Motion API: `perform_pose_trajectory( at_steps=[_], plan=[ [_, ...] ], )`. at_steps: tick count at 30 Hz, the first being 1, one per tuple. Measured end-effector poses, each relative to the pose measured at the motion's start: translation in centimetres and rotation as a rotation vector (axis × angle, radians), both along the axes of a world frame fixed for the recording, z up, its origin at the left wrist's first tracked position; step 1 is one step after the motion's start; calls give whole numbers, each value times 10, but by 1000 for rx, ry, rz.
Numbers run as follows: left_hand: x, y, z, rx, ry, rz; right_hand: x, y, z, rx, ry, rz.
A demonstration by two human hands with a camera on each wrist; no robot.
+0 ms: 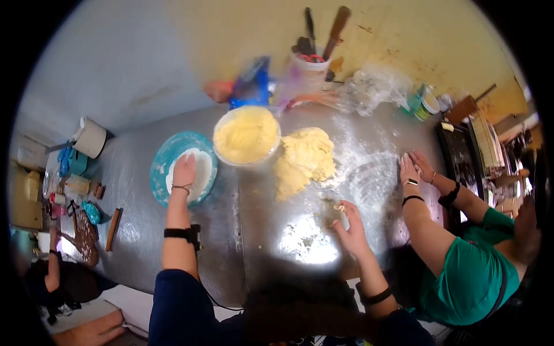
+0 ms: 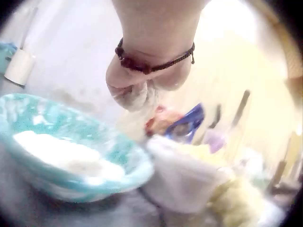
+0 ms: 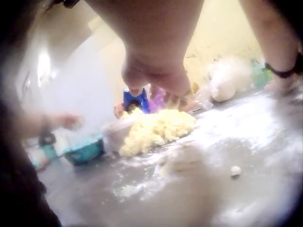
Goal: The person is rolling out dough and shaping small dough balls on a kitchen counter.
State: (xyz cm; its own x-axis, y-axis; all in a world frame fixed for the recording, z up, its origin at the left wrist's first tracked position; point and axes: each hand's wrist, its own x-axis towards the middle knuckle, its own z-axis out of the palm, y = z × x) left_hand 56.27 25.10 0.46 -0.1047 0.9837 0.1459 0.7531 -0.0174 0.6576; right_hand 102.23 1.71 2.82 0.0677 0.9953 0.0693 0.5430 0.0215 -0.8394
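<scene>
Over the white flour in a teal bowl is my left hand; its fingers are blurred in the head view. The left wrist view has the left hand above the bowl's level, with flour on it and its fingertips hidden. My right hand is raised over the metal table, thumb and fingers apart, bits of dough on the fingertips. Beyond it lies a rough mass of yellow dough. A clear tub of yellow mixture stands between bowl and dough.
A person in green rests both hands on the table's right side. At the back stand a blue packet, a white container of utensils and plastic bags. A small pale ball lies on the table. Another person is far left.
</scene>
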Motion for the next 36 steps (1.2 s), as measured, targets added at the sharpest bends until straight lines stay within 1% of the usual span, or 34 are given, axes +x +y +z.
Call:
perform_pose_trajectory(
  at_steps=[1, 2, 3, 4, 5, 6, 7, 9, 10, 12, 13, 15, 16, 18, 19, 20, 22, 23, 24, 26, 27, 29, 30, 32, 33, 35, 36],
  plan=[
    [35, -7, 29, -1, -142, 14, 9, -5, -4, 4, 17, -45],
    [71, -14, 45, -7, -285, 29, 18, -11, -9, 6, 33, -89],
    [119, -24, 51, 378, 81, -83, 26, -16, -11, 8, 48, -131],
    [167, -22, 7, 566, -158, -91, 30, -21, -12, 12, 75, -166],
    [203, -28, -31, 705, 440, -345, 35, -24, -12, 11, 119, -191],
    [246, -23, -31, 153, -54, -767, 39, -26, -13, 11, 163, -214],
    [288, -37, -21, -232, -210, -778, 43, -30, -16, 13, 208, -236],
    [327, -37, -40, -255, -496, -480, 53, -35, -34, -48, 424, -250],
    [337, -36, -50, -184, -324, -640, 58, -35, -35, -77, 532, -256],
    [346, -52, -70, -50, 28, -927, 65, -36, -35, -166, 627, -281],
    [344, -65, -65, -65, 59, -941, 67, -37, -35, -214, 678, -289],
    [333, -81, -52, -78, 136, -977, 70, -30, -51, -195, 649, -288],
    [327, -85, -58, -200, 129, -931, 72, -25, -65, -183, 635, -291],
    [315, -104, -73, -446, 104, -817, 74, -5, -101, -2, 157, -277],
    [310, -124, -61, -502, 65, -719, 73, 5, -110, 89, -82, -265],
    [303, -147, -48, -552, 26, -616, 62, 15, -105, 32, -119, -359],
    [277, -173, -76, -283, 36, -666, 41, 47, -119, 18, -433, -339],
    [267, -186, -83, -218, 57, -666, 33, 60, -125, 8, -593, -328],
    [257, -198, -88, -162, 77, -663, 19, 64, -126, 31, -589, -209],
    [244, -217, -79, -180, -51, -568, -12, 54, -132, 66, -573, 28],
    [239, -226, -72, -186, -120, -522, -14, 34, -127, 37, -558, 144],
    [230, -237, -68, -172, -91, -500, 4, -1, -104, -5, -536, 370],
    [228, -240, -64, -167, -79, -485, 21, -3, -103, -57, -589, 287],
    [236, -236, -57, -200, 7, -533, 50, 3, -104, -162, -692, 135],
    [243, -233, -56, -222, 51, -559, 49, 15, -106, -141, -705, 39],
    [271, -210, -70, -157, 154, -638, 44, 56, -110, -85, -737, -163],
    [285, -198, -76, -125, 204, -683, 35, 67, -114, -3, -734, -128]
  ],
)
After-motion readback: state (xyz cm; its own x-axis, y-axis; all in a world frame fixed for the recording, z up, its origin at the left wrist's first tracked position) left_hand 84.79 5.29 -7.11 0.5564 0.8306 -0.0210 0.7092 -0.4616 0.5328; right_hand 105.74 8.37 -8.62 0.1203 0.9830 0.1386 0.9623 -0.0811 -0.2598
